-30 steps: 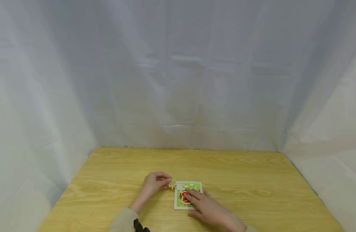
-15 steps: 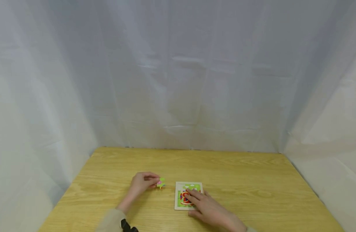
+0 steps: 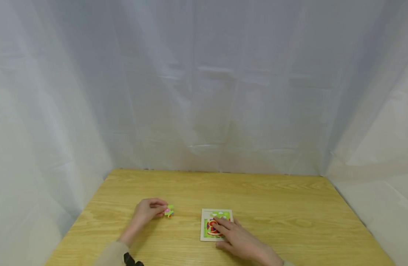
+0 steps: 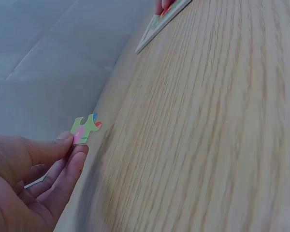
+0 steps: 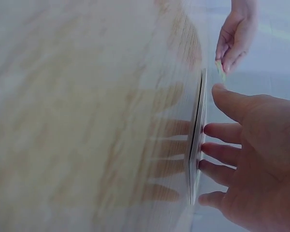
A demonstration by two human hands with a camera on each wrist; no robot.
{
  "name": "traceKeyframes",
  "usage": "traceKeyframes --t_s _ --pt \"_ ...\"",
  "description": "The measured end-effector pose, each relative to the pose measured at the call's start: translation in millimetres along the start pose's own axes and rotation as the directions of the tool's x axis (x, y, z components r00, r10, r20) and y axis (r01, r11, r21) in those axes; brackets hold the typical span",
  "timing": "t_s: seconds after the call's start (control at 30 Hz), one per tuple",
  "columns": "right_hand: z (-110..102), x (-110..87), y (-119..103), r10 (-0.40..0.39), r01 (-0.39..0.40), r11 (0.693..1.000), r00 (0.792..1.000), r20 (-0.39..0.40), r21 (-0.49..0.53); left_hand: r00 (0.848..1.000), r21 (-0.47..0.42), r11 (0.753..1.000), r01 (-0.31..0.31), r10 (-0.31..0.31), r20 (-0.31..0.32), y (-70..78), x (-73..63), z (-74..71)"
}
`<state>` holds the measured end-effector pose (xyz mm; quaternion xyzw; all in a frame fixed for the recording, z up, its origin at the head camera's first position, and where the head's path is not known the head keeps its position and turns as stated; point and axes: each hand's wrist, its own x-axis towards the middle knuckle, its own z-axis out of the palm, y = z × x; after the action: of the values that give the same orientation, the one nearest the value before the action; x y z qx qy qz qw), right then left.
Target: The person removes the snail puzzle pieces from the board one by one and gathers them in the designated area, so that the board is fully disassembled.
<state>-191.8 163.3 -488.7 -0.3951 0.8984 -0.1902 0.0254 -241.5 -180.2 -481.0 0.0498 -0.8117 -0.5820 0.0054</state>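
1. The left hand point(image 3: 147, 211) is above the left half of the counter point(image 3: 284, 199), between the counter's left edge and the puzzle board point(image 3: 208, 213). Its fingers pinch a puzzle piece point(image 3: 169, 210) between thumb and fingertips, so they are nearly closed.
2. The puzzle piece is green with a pink patch and small bits of red and blue. It points toward the counter's right edge, nearer the puzzle board than the counter's left edge and apart from both. In the right wrist view it appears clear of the counter's surface.
3. The puzzle board lies flat about midway between the counter's left and right edges, well short of the far edge. It has a pale rim and a green, red and yellow picture; an area toward its far left corner shows bare pale base.
4. The right hand point(image 3: 240, 236) reaches over the board's right side, covering its near right corner. Its fingers are extended and spaced apart, with several fingertips touching the board's face and nothing gripped.
5. A beige sleeve point(image 3: 109, 255) with a black device point(image 3: 132, 260) covers the left forearm.
6. Pale sheeting point(image 3: 210, 92) hangs behind the counter's far edge and along both sides.
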Motion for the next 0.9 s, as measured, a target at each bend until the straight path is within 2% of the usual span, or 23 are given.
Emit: traceKeyframes --t_s 0.17,0.4,0.57,0.73,0.9 --pt "0.8 -0.3 1.2 0.004 -0.004 1.0 1.0 0.003 0.005 1.0 0.026 1.0 0.013 -0.013 -0.023 -7.3 2.9 -15.1" --pt "2.6 -0.5 2.7 0.001 -0.001 1.0 1.0 -0.008 0.008 0.999 0.093 0.995 -0.027 0.028 -0.018 -18.0 8.7 -37.3" --pt "1.6 -0.7 2.2 0.004 -0.004 1.0 1.0 -0.006 -0.001 0.999 0.155 0.987 -0.032 0.036 -0.023 -20.5 10.2 -51.6" --pt "0.9 -1.5 1.2 0.016 -0.016 1.0 1.0 -0.006 -0.022 0.999 0.202 0.979 -0.018 0.027 -0.038 -23.6 12.3 -61.3" --pt "0.4 -2.0 0.6 0.046 -0.045 0.999 0.999 0.012 -0.022 0.999 0.247 0.969 -0.005 0.016 -0.043 -25.9 13.7 -65.0"
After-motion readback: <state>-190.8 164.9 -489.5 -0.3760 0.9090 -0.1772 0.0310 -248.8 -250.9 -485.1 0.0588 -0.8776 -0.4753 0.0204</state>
